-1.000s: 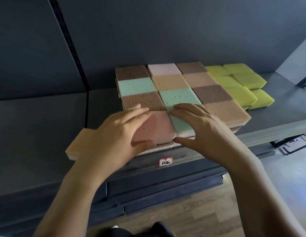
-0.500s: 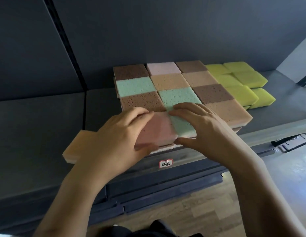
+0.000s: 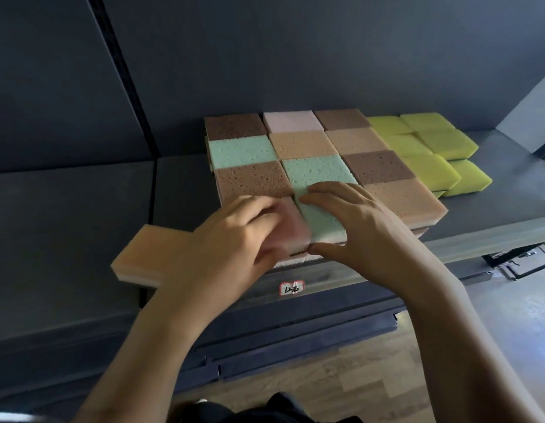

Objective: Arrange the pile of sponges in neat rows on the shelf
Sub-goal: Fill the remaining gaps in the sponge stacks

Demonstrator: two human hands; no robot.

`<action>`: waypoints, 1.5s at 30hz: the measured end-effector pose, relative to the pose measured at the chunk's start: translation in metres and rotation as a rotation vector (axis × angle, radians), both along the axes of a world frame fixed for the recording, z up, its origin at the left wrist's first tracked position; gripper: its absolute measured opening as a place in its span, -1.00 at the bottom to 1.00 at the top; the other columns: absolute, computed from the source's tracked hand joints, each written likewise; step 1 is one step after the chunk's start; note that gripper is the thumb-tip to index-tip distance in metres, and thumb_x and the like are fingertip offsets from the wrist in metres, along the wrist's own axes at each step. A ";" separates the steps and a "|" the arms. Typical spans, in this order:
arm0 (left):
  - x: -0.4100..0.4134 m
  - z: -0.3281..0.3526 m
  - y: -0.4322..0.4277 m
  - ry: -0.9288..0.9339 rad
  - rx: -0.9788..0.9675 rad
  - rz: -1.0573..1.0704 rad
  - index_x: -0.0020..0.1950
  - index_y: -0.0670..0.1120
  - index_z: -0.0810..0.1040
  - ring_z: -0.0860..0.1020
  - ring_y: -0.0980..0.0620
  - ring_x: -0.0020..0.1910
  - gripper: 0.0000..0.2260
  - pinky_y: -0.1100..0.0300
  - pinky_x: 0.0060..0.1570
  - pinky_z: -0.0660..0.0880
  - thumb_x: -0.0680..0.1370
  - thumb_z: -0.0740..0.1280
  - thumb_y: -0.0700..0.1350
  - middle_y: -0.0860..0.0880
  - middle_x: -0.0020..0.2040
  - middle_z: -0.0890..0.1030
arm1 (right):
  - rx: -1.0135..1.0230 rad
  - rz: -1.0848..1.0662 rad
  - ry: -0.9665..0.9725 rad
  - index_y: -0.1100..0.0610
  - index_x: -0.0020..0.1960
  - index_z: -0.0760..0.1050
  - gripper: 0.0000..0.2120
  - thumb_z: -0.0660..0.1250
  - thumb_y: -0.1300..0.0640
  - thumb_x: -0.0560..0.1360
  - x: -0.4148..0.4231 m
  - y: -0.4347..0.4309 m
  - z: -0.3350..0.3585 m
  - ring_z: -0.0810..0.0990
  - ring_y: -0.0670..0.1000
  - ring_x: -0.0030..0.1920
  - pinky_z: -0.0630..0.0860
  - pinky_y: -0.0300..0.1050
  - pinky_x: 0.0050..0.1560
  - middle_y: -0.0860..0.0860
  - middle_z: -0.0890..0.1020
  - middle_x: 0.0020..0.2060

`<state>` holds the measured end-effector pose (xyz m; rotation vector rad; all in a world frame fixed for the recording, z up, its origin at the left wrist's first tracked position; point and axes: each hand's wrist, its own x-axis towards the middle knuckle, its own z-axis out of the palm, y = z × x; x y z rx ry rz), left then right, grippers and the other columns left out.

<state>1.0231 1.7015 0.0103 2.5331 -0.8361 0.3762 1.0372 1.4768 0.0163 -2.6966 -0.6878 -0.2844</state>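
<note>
Nearest the camera lies a wooden floor, and two bare forearms reach up from it toward the dark shelf. A small red-bordered label sticks to the shelf's front lip, just below the hands.

The left hand sits over a pink sponge in the front row. Its fingers curl down onto the top and its thumb is tucked at the near edge, so it grips the sponge (the hand is blurred, so the exact finger contact is hard to read). The right hand holds the mint sponge touching the pink one's right side, with bent fingers spread across the top and the thumb pressed to the front face. Both sponges lie at the shelf's front edge, on top of a lower layer.

To the left, apart from the rest, a loose orange sponge overhangs the lip.

Behind the hands, a tight block of sponges runs back in straight rows of brown, mint, tan and pale pink. Right of it, yellow sponges lie in a looser, overlapping group. A dark back panel closes the shelf.
</note>
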 end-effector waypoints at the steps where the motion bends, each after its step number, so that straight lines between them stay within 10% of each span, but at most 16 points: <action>1: -0.001 -0.002 -0.001 -0.002 0.019 0.001 0.26 -0.17 0.57 0.46 -0.01 0.28 -0.55 0.04 0.23 0.47 0.41 0.52 -0.09 -0.03 0.28 0.52 | -0.002 0.001 -0.005 0.06 0.38 0.48 -0.32 0.60 -0.04 0.31 -0.001 0.000 -0.001 0.47 0.07 0.33 0.48 0.14 0.28 -0.03 0.49 0.35; 25: -0.007 -0.013 -0.006 -0.025 0.000 0.023 0.27 -0.14 0.55 0.41 0.01 0.39 -0.57 0.07 0.36 0.37 0.43 0.50 -0.13 0.00 0.37 0.49 | -0.063 0.002 -0.022 0.05 0.44 0.41 -0.31 0.56 -0.02 0.37 -0.006 0.002 -0.002 0.38 0.05 0.39 0.39 0.11 0.36 -0.02 0.45 0.39; 40: -0.008 -0.014 0.132 0.336 0.221 0.129 0.55 0.19 0.07 -0.11 0.20 0.52 -0.04 0.16 0.45 -0.16 0.24 0.12 0.60 0.23 0.55 0.02 | 0.065 0.147 -0.051 0.07 0.43 0.42 -0.50 0.40 -0.01 0.53 -0.034 0.121 0.027 0.43 -0.02 0.36 0.46 -0.05 0.32 -0.04 0.49 0.35; 45: -0.006 -0.013 0.149 0.403 0.109 0.138 0.51 0.14 0.20 0.20 0.25 0.38 -0.13 0.11 0.41 0.21 0.28 0.34 0.45 0.24 0.44 0.26 | 0.044 0.121 0.004 0.07 0.42 0.43 -0.48 0.40 -0.04 0.51 -0.036 0.160 0.019 0.41 -0.03 0.36 0.45 -0.11 0.29 -0.05 0.48 0.34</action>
